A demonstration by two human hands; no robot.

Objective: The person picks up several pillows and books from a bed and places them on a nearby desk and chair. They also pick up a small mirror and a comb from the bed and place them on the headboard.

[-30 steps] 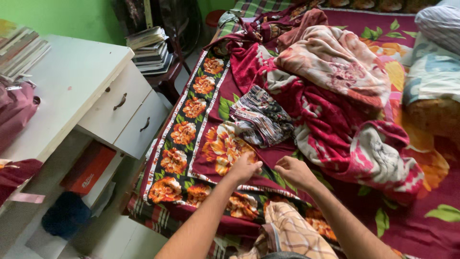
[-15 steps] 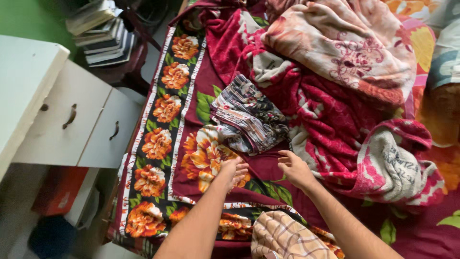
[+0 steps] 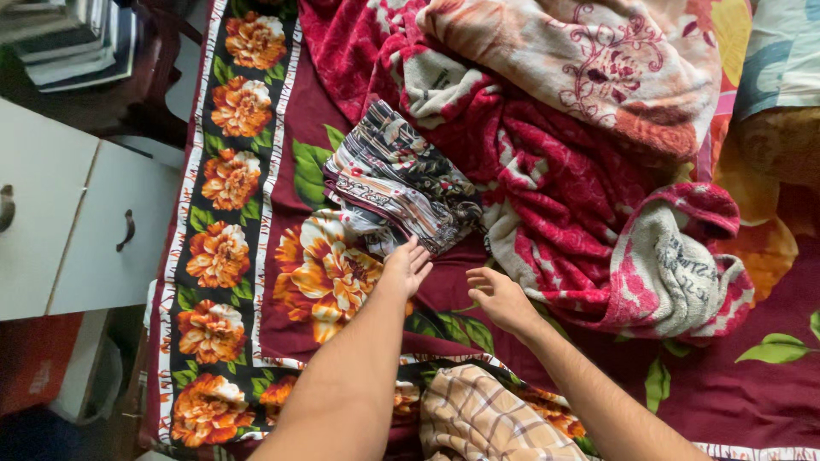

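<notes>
Both arms stretched out over the bed here. The left hand (image 3: 406, 267) has its fingers spread loose and flat, fingertips right at the near edge of the striped patterned garment (image 3: 397, 177), holding nothing. The right hand (image 3: 498, 296) sits just right of it, fingers half curled, also empty, hovering over the maroon floral bedsheet (image 3: 256, 213).

The garment lies crumpled in the middle of the bed, with the big red and cream blanket (image 3: 581, 171) bunched up against its right and far side. A checked cloth (image 3: 487, 418) sits near the person's body, between the arms.

My take on doing this well: pinch the garment by its near edge with both hands a bit apart, so it lifts as one piece instead of dragging the blanket along. Its far side looks tucked against the blanket folds, so pull toward yourself, not straight up.

White drawers (image 3: 77, 230) stand off to the left.
</notes>
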